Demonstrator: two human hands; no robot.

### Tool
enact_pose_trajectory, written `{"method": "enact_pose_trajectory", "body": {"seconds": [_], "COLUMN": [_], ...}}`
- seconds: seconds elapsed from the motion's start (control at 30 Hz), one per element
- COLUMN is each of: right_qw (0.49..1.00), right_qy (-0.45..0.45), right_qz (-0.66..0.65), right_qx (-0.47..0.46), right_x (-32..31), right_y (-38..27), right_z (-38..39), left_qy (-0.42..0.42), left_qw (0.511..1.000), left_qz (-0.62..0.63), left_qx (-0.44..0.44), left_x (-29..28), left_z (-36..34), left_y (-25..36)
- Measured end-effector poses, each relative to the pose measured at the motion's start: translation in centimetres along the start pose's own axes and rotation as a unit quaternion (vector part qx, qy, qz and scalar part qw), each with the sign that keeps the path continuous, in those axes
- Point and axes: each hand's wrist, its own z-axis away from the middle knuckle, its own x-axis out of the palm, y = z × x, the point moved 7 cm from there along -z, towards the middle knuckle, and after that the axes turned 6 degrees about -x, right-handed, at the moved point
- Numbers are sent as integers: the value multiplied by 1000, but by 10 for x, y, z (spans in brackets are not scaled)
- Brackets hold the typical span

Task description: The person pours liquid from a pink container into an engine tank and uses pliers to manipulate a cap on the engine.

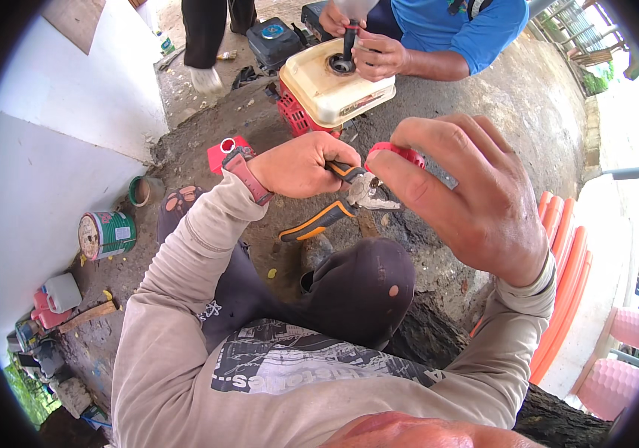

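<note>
My left hand (301,166) is closed around one black-and-orange handle of open pliers (319,222), whose other handle angles down-left and whose metal jaws point right, below my right hand. My right hand (469,187) pinches a red plastic part (395,153) just above and right of the jaws; its fingertips partly hide that part. Left of my left wrist, a red block-like item (222,160) with a pale ring on it rests on the ground.
A red engine (293,113) with cream tank (334,89) stands ahead; a co-worker's hands (371,56) hold a black piece there. Another person's legs (203,37) are beyond. Cans (106,234) and jugs (61,293) line the left wall; orange pipes (566,261) lie right.
</note>
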Motion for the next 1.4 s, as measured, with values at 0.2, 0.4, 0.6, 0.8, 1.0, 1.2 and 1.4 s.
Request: {"method": "enact_pose_trajectory", "body": {"seconds": [0.2,0.4,0.6,0.8,1.0,1.2,1.4], "right_qw": [1000,997,951,860,804,801,805], "right_qy": [7,75,167,100,18,-49,-31], "right_qz": [9,-4,-123,-275,-340,-308,-269], "right_qx": [-4,-9,227,419,488,511,528], "right_x": [0,4,6,144,316,410,434], "right_y": [1,14,53,97,57,-2,-22], "right_z": [2,8,47,129,214,256,273], "left_qy": [9,51,71,104,133,154,199], "left_qw": [1000,995,990,982,970,962,958], "left_qz": [0,-28,-76,-141,-186,-214,-197], "left_qx": [12,81,95,74,82,75,64], "left_x": [0,-7,-17,-32,-41,-54,-62], "left_z": [-3,0,8,20,30,41,48], "left_y": [1,3,20,24,25,20,24]}}
